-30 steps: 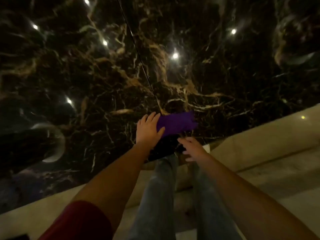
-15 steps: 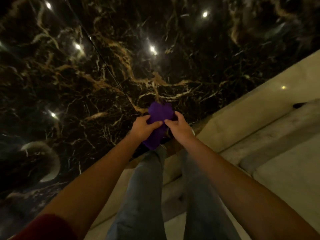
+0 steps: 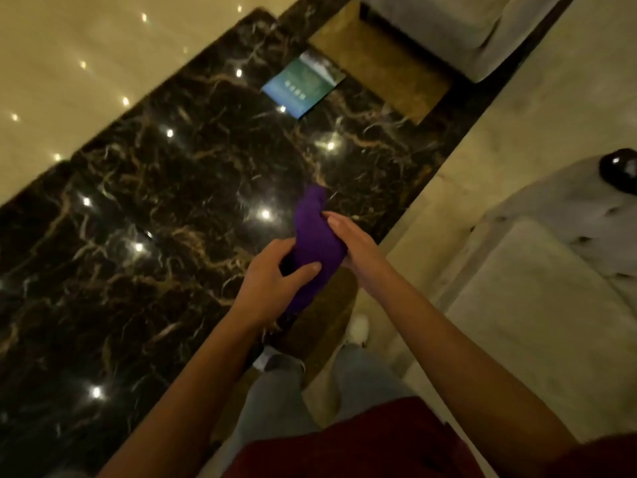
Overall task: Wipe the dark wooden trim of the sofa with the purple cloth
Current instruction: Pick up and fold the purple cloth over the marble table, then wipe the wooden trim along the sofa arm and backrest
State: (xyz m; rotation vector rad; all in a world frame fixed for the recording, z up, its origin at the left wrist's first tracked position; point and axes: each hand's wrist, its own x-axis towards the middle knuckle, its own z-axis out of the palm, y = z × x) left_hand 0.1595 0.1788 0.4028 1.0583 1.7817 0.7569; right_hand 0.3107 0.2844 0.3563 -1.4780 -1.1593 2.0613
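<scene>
While both hands are busy: the purple cloth [image 3: 315,243] sits bunched between them, held up over the dark marble table [image 3: 172,208] and clear of its surface.
Left hand: the left hand [image 3: 275,274] is curled around the lower part of the cloth, thumb laid across the front, so it looks like the anchor of the grip.
Right hand: the right hand [image 3: 351,239] lies flat along the cloth's far side, fingers straight, pressing it rather than clutching, probably folding it into a pad.
Cloth shape: a loose tail pokes up past the fingertips and another hangs below the left hand, so it is not yet a tidy wad.
Sofa: the pale tufted sofa [image 3: 551,270] waits to the person's right, well apart from the cloth.
Trim: a dark glossy knob [image 3: 618,170] at the sofa's arm looks like the wood to be wiped; I can't be sure.
Progress: wiping not yet begun, I'd judge.
Also there: a blue-green booklet [image 3: 303,86] at the table's far end.
</scene>
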